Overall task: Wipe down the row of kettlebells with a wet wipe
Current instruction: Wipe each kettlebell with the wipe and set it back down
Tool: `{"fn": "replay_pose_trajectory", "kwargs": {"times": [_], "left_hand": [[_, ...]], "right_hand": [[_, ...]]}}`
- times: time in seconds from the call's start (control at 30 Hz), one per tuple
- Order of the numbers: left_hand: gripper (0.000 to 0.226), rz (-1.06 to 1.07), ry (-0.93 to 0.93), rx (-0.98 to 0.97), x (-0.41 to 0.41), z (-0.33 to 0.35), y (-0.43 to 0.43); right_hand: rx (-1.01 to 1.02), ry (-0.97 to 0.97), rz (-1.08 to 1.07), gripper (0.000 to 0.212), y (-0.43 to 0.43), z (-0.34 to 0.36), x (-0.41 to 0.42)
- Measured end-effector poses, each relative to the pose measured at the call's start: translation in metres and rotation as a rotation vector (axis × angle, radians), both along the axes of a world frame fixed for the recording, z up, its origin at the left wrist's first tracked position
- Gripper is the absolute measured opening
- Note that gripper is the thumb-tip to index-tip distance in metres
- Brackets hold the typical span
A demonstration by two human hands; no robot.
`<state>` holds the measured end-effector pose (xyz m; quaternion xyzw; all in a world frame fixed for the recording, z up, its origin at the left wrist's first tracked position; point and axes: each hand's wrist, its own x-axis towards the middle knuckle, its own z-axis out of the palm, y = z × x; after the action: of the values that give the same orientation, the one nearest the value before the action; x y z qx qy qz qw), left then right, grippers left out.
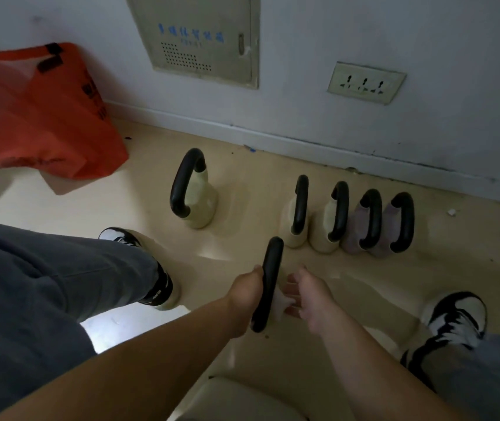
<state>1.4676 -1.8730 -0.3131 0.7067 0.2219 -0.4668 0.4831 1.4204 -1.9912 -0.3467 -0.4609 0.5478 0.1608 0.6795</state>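
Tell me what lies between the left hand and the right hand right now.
In the head view, the black kettlebell handle, which the left hand grips, and a white wipe that the right hand touches.
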Motion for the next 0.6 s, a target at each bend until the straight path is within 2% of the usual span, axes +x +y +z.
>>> {"fn": "replay_pose_trajectory", "kwargs": {"times": [0.07,0.17,0.33,0.4,0.5,0.6], "left_hand": [[0.054,0.067,0.042,-0.050,0.008,0.016,-0.005],[0.051,0.078,0.109,-0.151,0.025,0.018,-0.014],[0.045,0.142,0.076,-0.105,0.033,0.008,-0.027],[0.039,0.142,0.100,-0.112,0.037,0.006,-0.031],[0.034,0.186,0.070,-0.099,0.042,0.005,-0.032],[0.030,0.203,0.029,-0.081,0.052,0.001,-0.027]], "right_hand": [[0.011,0.034,0.024,0.050,0.001,0.000,0.004],[0.017,0.066,0.030,0.056,-0.001,-0.009,0.013],[0.096,0.098,-0.021,0.064,0.000,-0.001,0.038],[0.141,0.095,-0.045,0.058,0.004,0.015,0.049],[0.187,0.070,-0.106,0.034,0.011,0.022,0.060],[0.216,0.033,-0.150,0.025,0.028,0.027,0.079]]}}
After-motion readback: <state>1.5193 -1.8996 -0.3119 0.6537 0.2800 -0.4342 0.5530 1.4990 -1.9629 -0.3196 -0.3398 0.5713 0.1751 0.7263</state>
